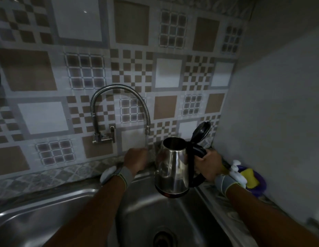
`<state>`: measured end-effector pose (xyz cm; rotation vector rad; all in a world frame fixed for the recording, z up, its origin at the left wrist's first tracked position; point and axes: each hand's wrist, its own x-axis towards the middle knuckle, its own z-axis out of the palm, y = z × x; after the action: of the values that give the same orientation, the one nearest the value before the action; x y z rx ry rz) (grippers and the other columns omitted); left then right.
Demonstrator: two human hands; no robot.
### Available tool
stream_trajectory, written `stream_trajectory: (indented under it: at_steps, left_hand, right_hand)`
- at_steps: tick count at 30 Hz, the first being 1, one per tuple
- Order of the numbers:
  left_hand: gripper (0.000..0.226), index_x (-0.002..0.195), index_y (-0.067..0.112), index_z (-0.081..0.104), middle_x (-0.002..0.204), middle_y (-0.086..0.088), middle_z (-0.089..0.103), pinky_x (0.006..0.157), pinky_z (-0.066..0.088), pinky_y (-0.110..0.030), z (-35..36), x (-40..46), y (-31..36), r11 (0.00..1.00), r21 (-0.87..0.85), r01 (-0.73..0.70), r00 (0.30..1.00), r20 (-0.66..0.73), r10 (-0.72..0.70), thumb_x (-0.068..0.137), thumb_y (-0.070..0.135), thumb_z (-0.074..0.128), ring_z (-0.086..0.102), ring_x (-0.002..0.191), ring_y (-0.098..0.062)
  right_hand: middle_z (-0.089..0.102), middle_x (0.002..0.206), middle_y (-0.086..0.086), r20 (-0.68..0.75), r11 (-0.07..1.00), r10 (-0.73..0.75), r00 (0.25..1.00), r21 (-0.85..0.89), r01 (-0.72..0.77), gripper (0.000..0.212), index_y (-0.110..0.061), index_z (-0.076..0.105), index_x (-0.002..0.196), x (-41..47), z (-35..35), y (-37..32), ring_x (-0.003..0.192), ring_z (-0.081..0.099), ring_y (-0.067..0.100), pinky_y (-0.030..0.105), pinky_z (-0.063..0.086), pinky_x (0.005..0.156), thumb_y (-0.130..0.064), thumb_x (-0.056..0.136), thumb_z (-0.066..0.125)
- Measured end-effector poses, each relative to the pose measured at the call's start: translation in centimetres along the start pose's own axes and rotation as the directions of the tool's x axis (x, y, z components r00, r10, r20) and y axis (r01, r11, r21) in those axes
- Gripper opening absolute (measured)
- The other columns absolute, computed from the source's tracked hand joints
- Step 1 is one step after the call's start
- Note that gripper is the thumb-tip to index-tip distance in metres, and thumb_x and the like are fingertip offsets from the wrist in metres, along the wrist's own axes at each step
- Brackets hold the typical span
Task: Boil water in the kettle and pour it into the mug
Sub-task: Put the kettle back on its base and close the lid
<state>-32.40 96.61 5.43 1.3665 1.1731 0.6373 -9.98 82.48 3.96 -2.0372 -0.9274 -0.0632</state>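
One kettle [172, 166] – lid up, right hand [207, 166] gripping its handle over one sink [65, 202] – left hand [135, 160] curled under one tap [119, 111], grip unclear.

A shiny stainless-steel electric kettle [173, 168] with a rounded, tapering body and a black plastic handle is held up in the air above the basin of a steel sink [65, 207], at its right side. It tilts slightly, its base angled toward the camera. Its black round lid [201, 131] stands flipped open on the hinge, leaving the circular mouth uncovered; the inside looks dark. The kettle's mouth sits just right of the curved tap's outlet [147, 130].
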Motion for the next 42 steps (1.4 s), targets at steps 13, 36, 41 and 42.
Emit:
stream_trajectory:
  at_steps: [13,36,41,42]
  left_hand:
    - [0.037,0.119,0.0,0.071,0.114,-0.019,0.076,0.071,0.064,-0.04,9.6,-3.4,4.3,0.99,-0.127,-0.064,0.984,0.154,0.084,0.109,0.028,0.049,0.073,0.092,-0.032]
    - [0.033,0.105,0.01,0.07,0.099,-0.014,0.074,0.082,0.062,-0.044,24.7,-13.8,8.8,0.99,-0.1,-0.095,0.891,0.436,0.13,0.11,0.03,0.044,0.072,0.087,-0.03]
    - [0.033,0.089,0.015,0.065,0.085,-0.007,0.071,0.064,0.059,-0.033,27.1,-18.5,8.6,0.99,-0.089,-0.107,0.859,0.494,0.137,0.11,0.03,0.045,0.068,0.072,-0.024]
    - [0.033,0.089,0.014,0.066,0.085,-0.008,0.071,0.063,0.058,-0.032,27.5,-19.4,8.5,0.989,-0.089,-0.115,0.849,0.508,0.144,0.11,0.029,0.045,0.068,0.071,-0.024]
  right_hand:
    - [0.06,0.052,0.01,-0.058,0.998,0.068,0.996,-0.008,-0.068,0.03,-0.014,0.055,0.051,-0.5,-9.3,1.9,0.049,0.055,0.018,0.036,0.045,0.05,-0.022,0.075,0.073]
    - [0.069,0.056,0.003,-0.26,0.967,0.252,0.932,0.085,-0.238,0.009,-0.015,0.068,0.068,-7.0,-27.2,9.4,0.05,0.068,0.019,0.045,0.06,0.055,-0.022,0.073,0.07]
    - [0.068,0.054,0.004,-0.298,0.966,0.26,0.919,0.079,-0.247,0.009,-0.015,0.067,0.067,-10.3,-31.7,10.7,0.047,0.067,0.019,0.044,0.06,0.052,-0.02,0.074,0.069]
    - [0.067,0.052,0.003,-0.308,0.965,0.262,0.914,0.074,-0.252,0.009,-0.015,0.067,0.066,-11.1,-32.6,10.9,0.046,0.066,0.019,0.044,0.059,0.051,-0.02,0.074,0.068]
